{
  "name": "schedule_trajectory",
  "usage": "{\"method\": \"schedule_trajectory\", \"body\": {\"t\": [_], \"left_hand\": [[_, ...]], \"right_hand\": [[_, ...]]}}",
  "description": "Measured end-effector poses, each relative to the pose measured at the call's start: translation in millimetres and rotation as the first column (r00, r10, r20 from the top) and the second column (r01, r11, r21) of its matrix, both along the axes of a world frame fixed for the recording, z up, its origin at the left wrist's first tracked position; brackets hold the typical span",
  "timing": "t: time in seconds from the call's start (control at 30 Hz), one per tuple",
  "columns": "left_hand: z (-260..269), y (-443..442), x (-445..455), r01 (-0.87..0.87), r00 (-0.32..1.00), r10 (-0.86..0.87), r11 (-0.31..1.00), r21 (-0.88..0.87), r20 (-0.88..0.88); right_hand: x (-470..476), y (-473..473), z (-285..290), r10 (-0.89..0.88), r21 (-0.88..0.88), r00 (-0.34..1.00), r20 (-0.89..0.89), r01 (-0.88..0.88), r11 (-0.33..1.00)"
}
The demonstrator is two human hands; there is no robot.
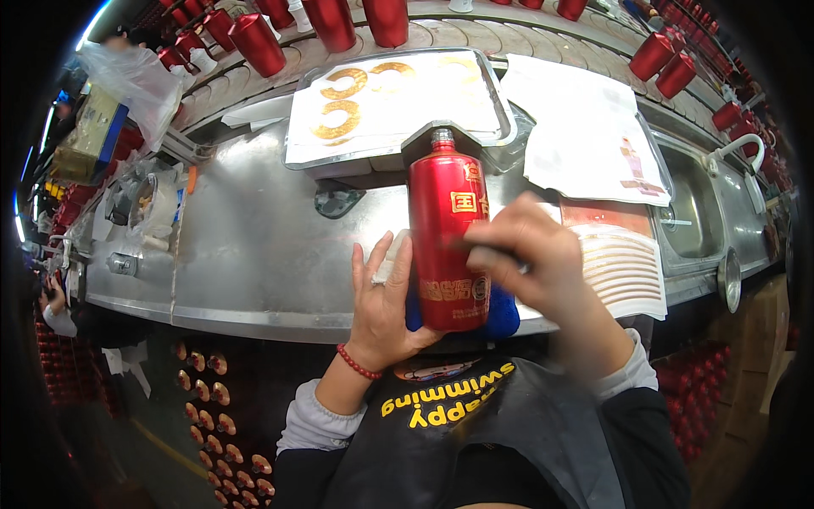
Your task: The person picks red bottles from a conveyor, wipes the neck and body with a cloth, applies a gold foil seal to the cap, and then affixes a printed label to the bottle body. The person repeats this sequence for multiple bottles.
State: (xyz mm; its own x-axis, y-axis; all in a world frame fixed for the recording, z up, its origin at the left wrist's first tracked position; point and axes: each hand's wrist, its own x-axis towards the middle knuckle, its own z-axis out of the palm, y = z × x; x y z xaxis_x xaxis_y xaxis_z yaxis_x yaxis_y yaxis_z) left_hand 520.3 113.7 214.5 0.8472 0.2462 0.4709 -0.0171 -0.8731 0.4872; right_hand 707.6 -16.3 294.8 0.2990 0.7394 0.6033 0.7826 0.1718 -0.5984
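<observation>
A red glass bottle (439,248) with gold printing lies tilted before me, its clear threaded neck pointing away. The neck rests at a dark angular support (416,145). My left hand (380,302) steadies the bottle from the left, thumb at its base, with a white pad or wrap (385,267) at the fingers. My right hand (547,261) is at the bottle's right side, fingers bent. It is blurred, and a small dark thing near its fingers is unclear. A blue cloth (505,313) lies beneath the bottle.
A metal tray (502,114) holds white sheets with gold C-shaped pieces (337,119). White paper (582,127) and a sheet of curved gold strips (620,270) lie right, near a sink (693,210). Red bottles (257,44) stand on the conveyor (439,32) behind.
</observation>
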Motion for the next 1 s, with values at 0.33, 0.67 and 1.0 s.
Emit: {"method": "schedule_trajectory", "body": {"t": [0.33, 0.67, 1.0], "left_hand": [[0, 4, -6, -0.015, 1.0, 0.015, 0.996, 0.091, -0.005], [-24, -4, 17, 0.122, 0.992, -0.101, 0.622, -0.773, 0.075], [-25, 1, 17, 0.192, 0.981, -0.117, 0.505, -0.842, 0.154]], "right_hand": [[7, -5, -6, -0.068, -0.096, 0.844, -0.532, 0.019, 0.995], [-23, -40, -47, -0.152, -0.141, 0.516, -0.843, 0.061, 0.988], [-31, -42, -46, -0.204, -0.158, 0.607, -0.768, 0.129, 0.979]]}}
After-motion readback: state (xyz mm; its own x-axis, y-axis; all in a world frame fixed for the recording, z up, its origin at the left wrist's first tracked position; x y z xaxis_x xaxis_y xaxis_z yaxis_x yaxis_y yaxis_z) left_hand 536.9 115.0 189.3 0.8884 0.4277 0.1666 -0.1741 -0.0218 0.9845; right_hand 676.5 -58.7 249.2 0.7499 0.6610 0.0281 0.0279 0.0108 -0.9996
